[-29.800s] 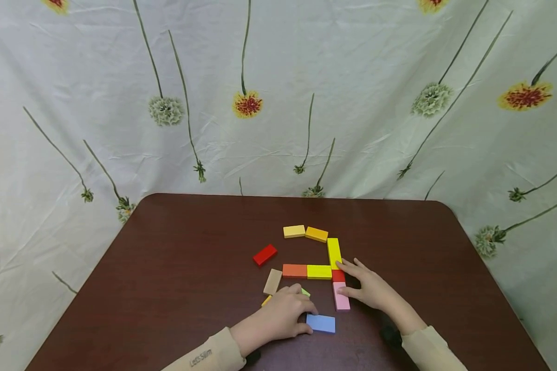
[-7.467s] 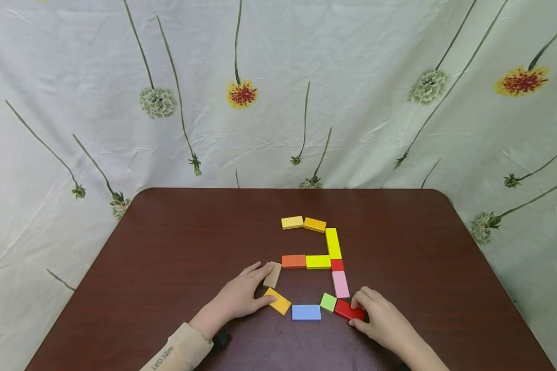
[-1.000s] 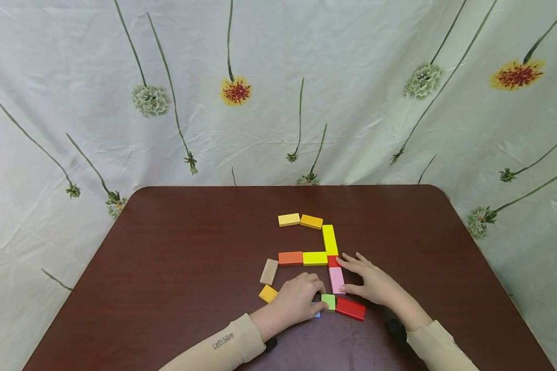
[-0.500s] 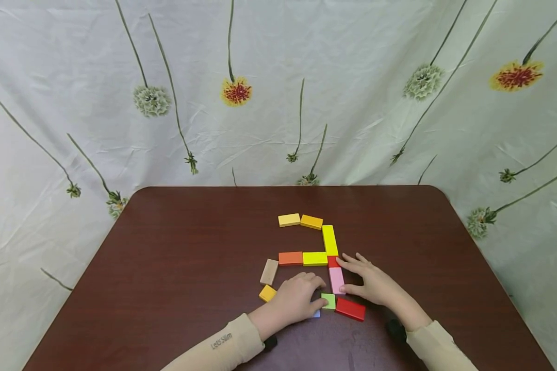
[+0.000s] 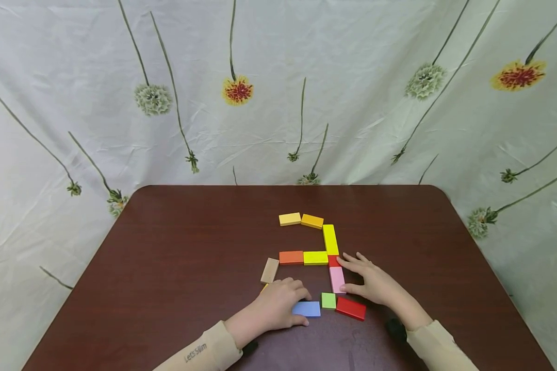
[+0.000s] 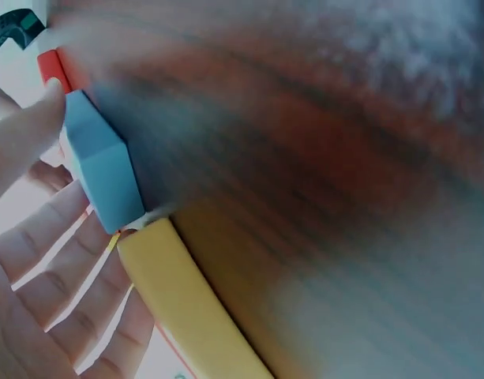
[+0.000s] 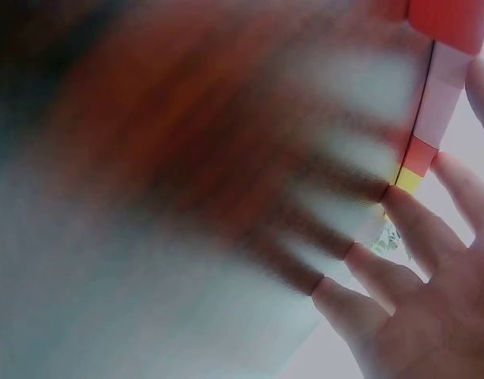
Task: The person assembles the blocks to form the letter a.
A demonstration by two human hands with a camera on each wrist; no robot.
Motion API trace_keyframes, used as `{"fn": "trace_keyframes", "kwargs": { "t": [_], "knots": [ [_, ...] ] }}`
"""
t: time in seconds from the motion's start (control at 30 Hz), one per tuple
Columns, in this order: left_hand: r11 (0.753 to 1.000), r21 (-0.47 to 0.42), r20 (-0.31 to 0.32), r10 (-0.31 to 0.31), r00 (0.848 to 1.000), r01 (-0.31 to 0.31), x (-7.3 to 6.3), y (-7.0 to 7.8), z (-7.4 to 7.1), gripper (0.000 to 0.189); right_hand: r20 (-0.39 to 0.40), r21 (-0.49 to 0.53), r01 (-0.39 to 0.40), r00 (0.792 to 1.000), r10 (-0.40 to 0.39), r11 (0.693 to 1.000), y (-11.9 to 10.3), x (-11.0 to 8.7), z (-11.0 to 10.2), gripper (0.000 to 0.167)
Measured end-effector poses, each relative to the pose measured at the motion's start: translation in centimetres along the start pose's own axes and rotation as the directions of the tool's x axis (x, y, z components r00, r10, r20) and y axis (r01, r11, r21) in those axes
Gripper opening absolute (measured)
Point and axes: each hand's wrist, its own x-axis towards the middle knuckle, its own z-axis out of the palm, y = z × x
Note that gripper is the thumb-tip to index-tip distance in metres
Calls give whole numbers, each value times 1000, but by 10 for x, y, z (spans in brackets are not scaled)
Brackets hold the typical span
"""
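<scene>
Flat wooden blocks lie on the brown table (image 5: 190, 257). My left hand (image 5: 278, 304) holds the blue block (image 5: 310, 309) between thumb and fingers; the hand covers its left end. In the left wrist view the thumb is on one side of that blue block (image 6: 103, 158) and the fingers on the other. My right hand (image 5: 373, 281) spreads its fingers, touching the small red block (image 5: 333, 260) and the pink block (image 5: 337, 279). The green block (image 5: 328, 300) lies just right of the blue one, with a longer red block (image 5: 351, 308) beside it.
An orange block (image 5: 291, 257) and yellow block (image 5: 315, 258) form a row, meeting an upright-running yellow block (image 5: 330, 239). Pale yellow (image 5: 290, 219) and amber blocks (image 5: 312, 221) lie farthest away. A tan block (image 5: 269, 270) is left; another amber block is mostly hidden.
My left hand has moved left from the green block to the blue one. The right hand has stayed put. Since the earliest frame, the longer red block has gone from upper left to lower right.
</scene>
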Motion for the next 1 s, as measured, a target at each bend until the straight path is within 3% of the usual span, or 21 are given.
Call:
{"fn": "trace_keyframes", "kwargs": {
  "t": [0.5, 1.0],
  "knots": [
    [999, 37, -32, -4, 999, 5, 2, 6, 4, 31, -1, 10, -8, 1000, 8, 1000, 0, 0, 0, 74],
    [999, 34, -19, -7, 1000, 8, 3, 7, 4, 32, 0, 5, -9, 1000, 9, 1000, 0, 0, 0, 74]
  ]
}}
